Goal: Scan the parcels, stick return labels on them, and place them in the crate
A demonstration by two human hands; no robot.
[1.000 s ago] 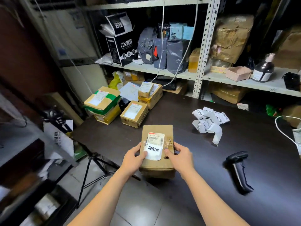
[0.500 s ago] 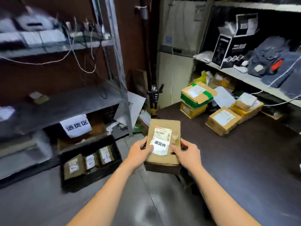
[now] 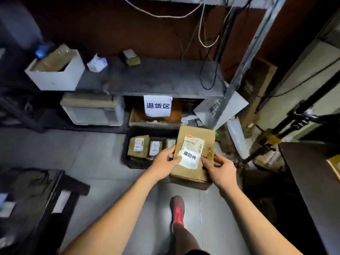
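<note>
A brown cardboard parcel hangs in the air in front of me, carrying a shipping label and a white return label with black characters. My left hand grips its left edge, thumb on the return label. On the parcel's right edge, my right hand holds it with the thumb on top. Just beyond and below the parcel, a black crate sits on the floor with three labelled brown parcels inside. The parcel I hold covers the crate's right part.
A white paper sign hangs from the grey shelf above the crate. A white box stands on that shelf at left. The dark table's corner is at right, a black tripod beside it. My red shoe is on the tiled floor.
I have turned left away from the table, carrying the parcel in both hands. The crate, which came into view at lower left, now lies straight ahead under the parcel.
</note>
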